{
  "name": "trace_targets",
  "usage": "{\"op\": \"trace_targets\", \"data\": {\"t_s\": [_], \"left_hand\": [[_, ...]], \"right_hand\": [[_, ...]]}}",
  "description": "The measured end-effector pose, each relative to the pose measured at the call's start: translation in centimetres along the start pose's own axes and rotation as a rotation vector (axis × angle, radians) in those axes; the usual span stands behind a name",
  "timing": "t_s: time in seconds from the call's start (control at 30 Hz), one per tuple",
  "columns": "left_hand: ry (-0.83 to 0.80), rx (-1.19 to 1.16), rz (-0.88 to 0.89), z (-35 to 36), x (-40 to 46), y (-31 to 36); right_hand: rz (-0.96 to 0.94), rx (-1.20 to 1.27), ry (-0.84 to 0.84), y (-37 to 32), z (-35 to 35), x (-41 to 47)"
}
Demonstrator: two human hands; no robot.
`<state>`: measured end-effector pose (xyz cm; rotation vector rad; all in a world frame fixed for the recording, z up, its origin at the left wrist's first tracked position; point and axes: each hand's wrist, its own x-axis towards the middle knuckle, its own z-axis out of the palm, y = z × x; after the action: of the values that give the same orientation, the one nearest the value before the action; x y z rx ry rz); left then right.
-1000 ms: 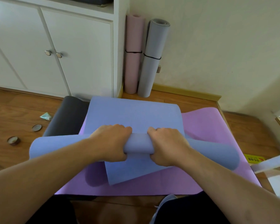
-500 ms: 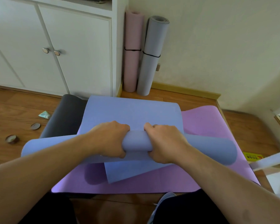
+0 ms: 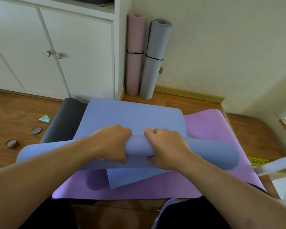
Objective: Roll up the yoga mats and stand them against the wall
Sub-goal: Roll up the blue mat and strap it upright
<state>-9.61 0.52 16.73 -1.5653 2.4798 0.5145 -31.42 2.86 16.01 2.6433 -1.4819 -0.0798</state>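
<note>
the fingers of the left hand (image 3: 111,143) and right hand (image 3: 166,147) are curling round the smooth blue mat (image 3: 134,120), gripping its half-made roll. it is lying over a purple mat (image 3: 210,129) on the wood floor (image 3: 10,113), beside a dark grey mat (image 3: 64,119). rolled pink mat (image 3: 135,52) and grey mat (image 3: 155,60) are standing against the wall (image 3: 221,47), by the white cabinet (image 3: 76,47).

white cabinet (image 3: 76,52) — two round tins (image 3: 35,130) on wooden floor (image 3: 15,109)

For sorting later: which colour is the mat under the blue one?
Purple mat, seen in the head view, the only one.
</note>
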Motion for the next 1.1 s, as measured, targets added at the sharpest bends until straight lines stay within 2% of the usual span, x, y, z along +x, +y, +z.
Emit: {"op": "trace_targets", "data": {"t_s": [0.07,0.2,0.27,0.43,0.6,0.8,0.97,1.1], "left_hand": [[0.030,0.029,0.020,0.4,-0.2,0.0],[0.221,0.180,0.088,1.4,-0.4,0.8],[0.253,0.207,0.090,1.3,-0.2,1.1],[0.178,0.128,0.053,0.4,-0.1,0.6],[0.140,0.095,0.069,0.8,-0.3,0.5],[0.322,0.237,0.114,1.4,-0.2,1.2],[0.221,0.153,0.075,0.6,-0.2,0.8],[0.153,0.084,0.061,0.4,-0.3,0.5]], "right_hand": [[0.021,0.020,-0.029,0.0,-0.1,0.0],[0.108,0.098,-0.092,0.4,-0.6,0.0],[0.119,0.120,-0.089,0.5,-0.5,0.0],[-0.006,0.017,0.061,0.1,0.1,0.0],[0.008,0.053,0.007,-0.3,0.2,0.1],[0.093,0.143,-0.038,0.0,-0.1,0.2],[-0.006,0.021,0.091,-0.3,0.3,-0.2],[-0.006,0.009,0.050,-0.7,0.2,0.0]]}}
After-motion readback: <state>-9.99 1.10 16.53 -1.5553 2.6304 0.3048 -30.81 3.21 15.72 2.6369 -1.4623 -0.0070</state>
